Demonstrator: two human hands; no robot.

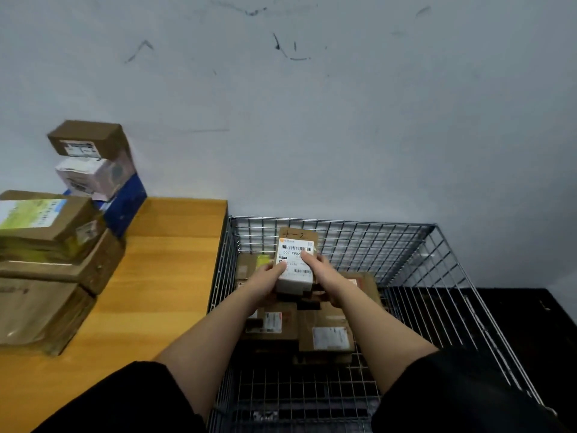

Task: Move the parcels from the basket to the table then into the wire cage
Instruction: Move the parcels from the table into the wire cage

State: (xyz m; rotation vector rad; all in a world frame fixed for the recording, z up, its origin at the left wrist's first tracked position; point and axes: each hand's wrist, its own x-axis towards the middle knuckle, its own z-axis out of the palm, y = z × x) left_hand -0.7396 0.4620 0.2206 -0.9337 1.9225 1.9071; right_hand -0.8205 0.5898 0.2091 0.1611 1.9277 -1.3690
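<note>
Hidden: lower parcels in wire cage (406, 264) overlap, count unclear
Hands: left hand (271, 274) and right hand (318, 266) grip one labelled parcel (295, 260)

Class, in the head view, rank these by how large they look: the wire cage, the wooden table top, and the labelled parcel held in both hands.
1. wire cage
2. wooden table top, though its left part is covered by stacked parcels and cut off by the picture's edge, so this is unsure
3. labelled parcel, plainly smallest
</note>
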